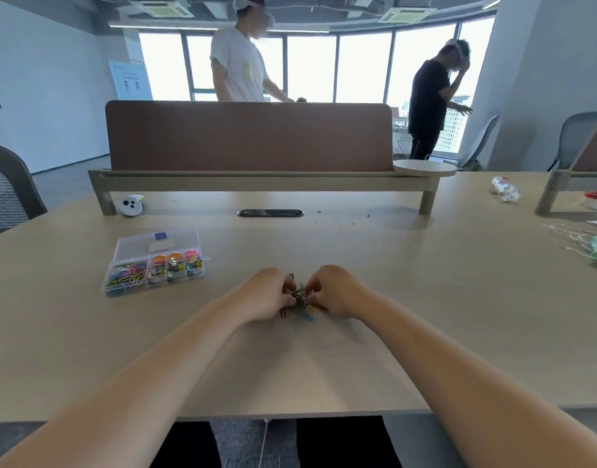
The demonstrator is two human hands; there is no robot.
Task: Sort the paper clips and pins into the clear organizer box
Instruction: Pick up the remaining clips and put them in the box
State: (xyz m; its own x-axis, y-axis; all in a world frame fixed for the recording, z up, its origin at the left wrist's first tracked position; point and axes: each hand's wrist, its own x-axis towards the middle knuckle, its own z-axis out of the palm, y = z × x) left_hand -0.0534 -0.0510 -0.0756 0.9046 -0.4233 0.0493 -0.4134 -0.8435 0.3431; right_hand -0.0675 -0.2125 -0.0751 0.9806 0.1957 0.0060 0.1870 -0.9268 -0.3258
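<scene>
Looking down via the head camera: both hands meet on a small tangled pile of multicoloured wire paper clips (302, 300) on the pale wooden table (425, 298). Left hand (266, 293): fingers curled in, pinching the pile's left side. Right hand (334, 290): same from the right, fingers curled, pinching clips. The pile sits between the hands and touches both; one blue clip pokes out on the near side.

Clear plastic organizer box (155, 261) lies beyond and left of the left hand, well apart. Its near-left compartment holds mixed coloured clips; three smaller compartments beside it hold orange, yellow and pink items, type unclear. Lid state: cannot tell.

Farther beyond the left hand: white handheld controller (131, 205). Beyond both hands: black oval cable slot (270, 213) and brown divider panel (249, 136). Far right of the right hand: clear plastic bag (504, 190).
</scene>
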